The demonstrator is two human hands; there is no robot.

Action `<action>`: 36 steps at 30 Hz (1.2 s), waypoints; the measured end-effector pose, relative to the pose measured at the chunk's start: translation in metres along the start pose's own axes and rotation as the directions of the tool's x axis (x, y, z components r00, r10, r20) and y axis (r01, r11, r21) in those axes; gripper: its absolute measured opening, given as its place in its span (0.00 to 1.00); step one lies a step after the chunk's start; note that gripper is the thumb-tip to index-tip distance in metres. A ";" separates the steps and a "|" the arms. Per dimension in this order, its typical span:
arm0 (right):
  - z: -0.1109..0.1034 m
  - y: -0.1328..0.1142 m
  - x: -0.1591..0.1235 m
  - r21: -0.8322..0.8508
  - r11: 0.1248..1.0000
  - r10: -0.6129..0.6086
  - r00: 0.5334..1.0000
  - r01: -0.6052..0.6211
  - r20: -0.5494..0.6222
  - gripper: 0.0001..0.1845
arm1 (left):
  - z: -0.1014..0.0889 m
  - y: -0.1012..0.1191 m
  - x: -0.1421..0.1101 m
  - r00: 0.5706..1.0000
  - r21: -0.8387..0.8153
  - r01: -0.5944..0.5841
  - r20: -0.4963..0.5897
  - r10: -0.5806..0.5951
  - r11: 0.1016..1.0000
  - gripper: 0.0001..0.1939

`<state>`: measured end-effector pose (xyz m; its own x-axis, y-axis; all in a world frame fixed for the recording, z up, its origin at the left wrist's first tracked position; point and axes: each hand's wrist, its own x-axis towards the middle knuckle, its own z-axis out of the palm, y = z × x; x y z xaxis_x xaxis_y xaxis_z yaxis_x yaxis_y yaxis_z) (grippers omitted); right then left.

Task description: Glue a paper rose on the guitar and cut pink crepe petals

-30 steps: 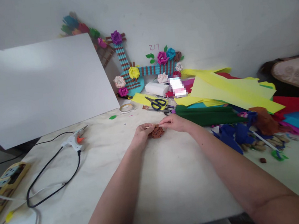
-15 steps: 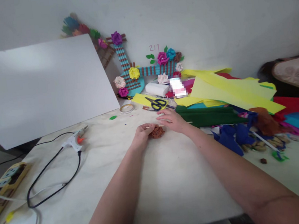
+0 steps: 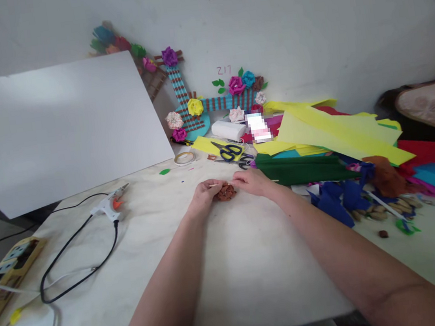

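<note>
A small brown rolled paper flower [image 3: 225,192] rests on the pale table [image 3: 230,267] between my two hands. My left hand [image 3: 204,193] is closed on its left side, pinching a thin pale stick [image 3: 219,184] that crosses over the flower. My right hand [image 3: 252,182] is closed at the flower's right side, fingertips pinched on the stick's other end.
A glue gun [image 3: 108,204] with a black cord lies at the left, near a power strip [image 3: 4,268]. Scissors [image 3: 229,151], a tape roll [image 3: 184,157] and a white board [image 3: 58,129] lie behind. Coloured paper sheets [image 3: 336,132] and scraps [image 3: 344,195] crowd the right.
My right hand opened and lifted off toward the green paper half a second ago, then came back and pinched the stick over the flower. The left hand stayed put.
</note>
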<state>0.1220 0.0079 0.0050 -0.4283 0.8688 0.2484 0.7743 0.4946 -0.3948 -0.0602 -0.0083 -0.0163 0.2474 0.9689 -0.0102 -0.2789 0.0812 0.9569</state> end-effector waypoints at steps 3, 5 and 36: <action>0.004 0.004 0.001 0.099 0.995 0.032 0.998 -0.027 -0.048 0.14 | 0.001 0.002 -0.001 1.000 -0.011 0.010 -0.003 -0.010 1.000 0.16; 0.007 0.006 0.002 0.190 0.982 0.013 0.999 -0.003 -0.050 0.15 | 0.002 0.004 -0.001 1.000 -0.027 0.016 0.004 -0.016 1.000 0.16; 0.010 0.005 0.000 0.559 0.828 -0.059 0.998 0.045 0.008 0.19 | 0.007 0.014 -0.002 0.984 -0.226 0.109 -0.114 -0.138 0.968 0.22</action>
<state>0.1208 0.0106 -0.0057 -0.4769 0.8382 0.2646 0.3616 0.4614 -0.8102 -0.0581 -0.0103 -0.0011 0.1763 0.9687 -0.1747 -0.4530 0.2375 0.8593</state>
